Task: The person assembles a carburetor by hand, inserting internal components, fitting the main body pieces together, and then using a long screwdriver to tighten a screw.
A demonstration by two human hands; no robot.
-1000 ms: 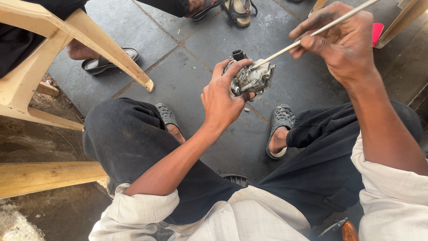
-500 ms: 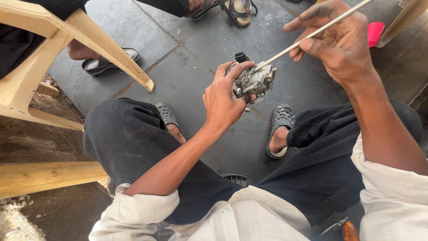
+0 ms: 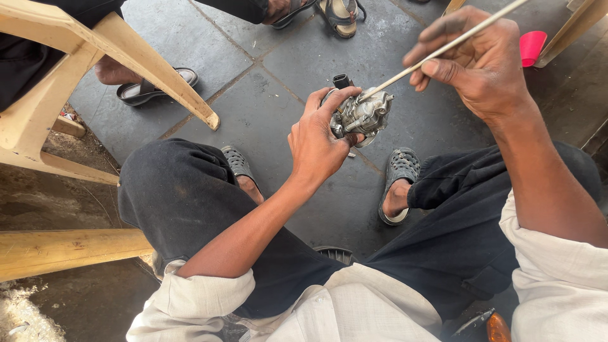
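My left hand (image 3: 320, 139) grips a small grey metal engine part (image 3: 364, 114), a carburettor-like casting with a black stub on top, held above the stone floor between my knees. My right hand (image 3: 478, 63) pinches a long thin pale rod (image 3: 443, 47) that slants down to the left, and its lower tip rests in the top of the metal part. I sit low, in dark trousers and a pale shirt, with grey sandals on both feet.
A pale plastic chair (image 3: 126, 50) stands at the left with another person's sandalled foot (image 3: 142, 85) under it. More sandalled feet (image 3: 323, 9) show at the top. A red object (image 3: 531, 47) lies at the upper right, and a wooden plank (image 3: 63, 250) at the lower left.
My right hand has shifted slightly up and right with the rod, whose tip stays in the part. My left hand has turned the part a little.
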